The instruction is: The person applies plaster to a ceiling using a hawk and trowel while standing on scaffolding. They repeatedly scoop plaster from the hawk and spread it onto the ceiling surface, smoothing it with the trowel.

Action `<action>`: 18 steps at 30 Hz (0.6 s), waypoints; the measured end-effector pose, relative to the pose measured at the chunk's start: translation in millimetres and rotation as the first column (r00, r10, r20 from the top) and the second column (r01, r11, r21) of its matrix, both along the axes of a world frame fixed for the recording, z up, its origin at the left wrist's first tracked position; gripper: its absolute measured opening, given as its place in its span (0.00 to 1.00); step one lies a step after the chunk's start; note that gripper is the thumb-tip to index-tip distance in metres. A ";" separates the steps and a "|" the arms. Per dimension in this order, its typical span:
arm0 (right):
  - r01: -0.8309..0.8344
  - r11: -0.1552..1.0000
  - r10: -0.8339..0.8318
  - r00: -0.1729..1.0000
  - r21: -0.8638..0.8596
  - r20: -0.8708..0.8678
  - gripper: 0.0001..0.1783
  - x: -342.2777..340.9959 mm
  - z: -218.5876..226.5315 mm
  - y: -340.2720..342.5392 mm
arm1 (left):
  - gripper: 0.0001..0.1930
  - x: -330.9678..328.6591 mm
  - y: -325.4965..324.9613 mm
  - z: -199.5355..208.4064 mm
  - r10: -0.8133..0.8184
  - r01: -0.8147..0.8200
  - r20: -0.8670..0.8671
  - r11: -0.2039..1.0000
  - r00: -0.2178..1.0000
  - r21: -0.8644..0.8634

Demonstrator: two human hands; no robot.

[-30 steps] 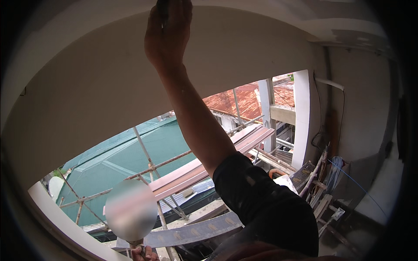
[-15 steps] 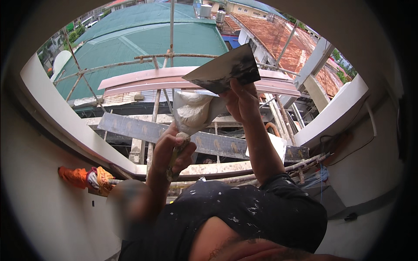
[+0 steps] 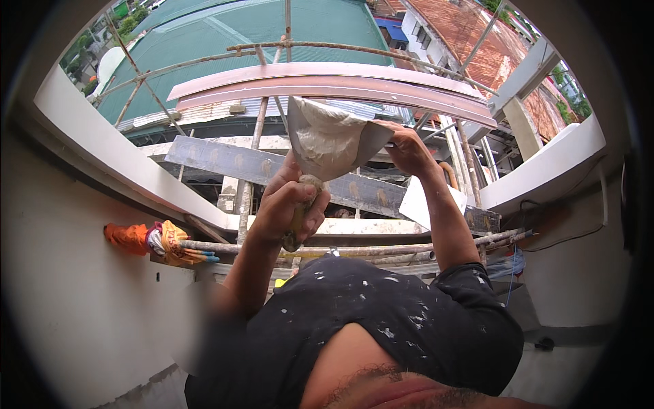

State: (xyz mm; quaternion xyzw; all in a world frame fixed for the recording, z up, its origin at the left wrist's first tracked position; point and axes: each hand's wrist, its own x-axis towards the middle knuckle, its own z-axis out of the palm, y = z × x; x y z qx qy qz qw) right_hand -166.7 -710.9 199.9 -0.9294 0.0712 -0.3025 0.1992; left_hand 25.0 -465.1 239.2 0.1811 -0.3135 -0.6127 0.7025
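Here's my left hand (image 3: 291, 203), wrapped tight around the handle of a broad putty knife (image 3: 320, 168), and the blade points up in front of my chest with a thick load of white putty (image 3: 327, 133) across it. My right hand (image 3: 410, 148) is up at the blade's right edge, fingers bent in close; whether they grip anything there, I cannot tell.

Out past my 2 hands it's crowded! The top of the blade overlaps the long pinkish panels (image 3: 272, 88), and a dark grey plank (image 3: 225, 159) slants behind the knife. Scaffold poles (image 3: 261, 124) cross the whole opening, with a green roof (image 3: 204, 51) beyond and a rusty roof (image 3: 470, 34) to the right.

My right forearm cuts in front of a white sheet (image 3: 414, 204), hiding part of it. Closer in, horizontal poles (image 3: 381, 251) run between my paint-flecked black shirt (image 3: 368, 293) and the opening. Over by the left wall (image 3: 88, 279) there's an orange cloth (image 3: 126, 238) bunched up, a yellowish cloth (image 3: 176, 243) just beside it. On the right, a dark cable (image 3: 565, 249) loops along the wall, and a thin blue cord (image 3: 511, 279) hangs below it.
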 end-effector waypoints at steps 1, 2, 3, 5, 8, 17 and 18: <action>0.133 0.964 -0.137 0.991 0.231 0.001 0.17 -9.0 -12.9 -2.0 | 0.34 -6.0 -4.4 4.4 0.114 -0.112 0.091 0.993 0.989 -0.027; 0.253 0.859 -0.265 0.963 0.446 -0.036 0.15 -18.8 -24.7 2.3 | 0.34 -6.5 -7.9 6.8 0.226 -0.217 0.177 0.974 0.958 -0.065; 0.099 0.647 -0.341 0.925 0.756 0.170 0.14 -31.2 -33.3 2.5 | 0.30 -0.1 -15.7 -4.1 0.264 -0.251 0.219 0.964 0.939 -0.085; -0.340 0.227 -0.486 0.772 0.912 0.409 0.12 -24.5 -6.0 41.7 | 0.24 7.6 -34.1 -31.9 0.378 -0.358 0.305 0.926 0.874 -0.122; -0.505 -0.110 -0.381 0.817 0.856 0.433 0.18 -19.1 5.2 77.8 | 0.17 2.3 -50.6 -55.9 0.535 -0.507 0.421 0.841 0.732 -0.188; -0.474 -0.321 -0.438 0.842 0.820 0.316 0.12 4.2 5.2 102.3 | 0.28 -11.1 -55.0 -68.5 0.691 -0.348 0.718 0.654 -0.088 -0.672; -0.447 -0.320 -0.456 0.846 0.836 0.277 0.11 0.7 5.8 102.1 | 0.30 -10.8 -54.2 -66.0 0.721 -0.299 0.682 0.629 -0.121 -0.718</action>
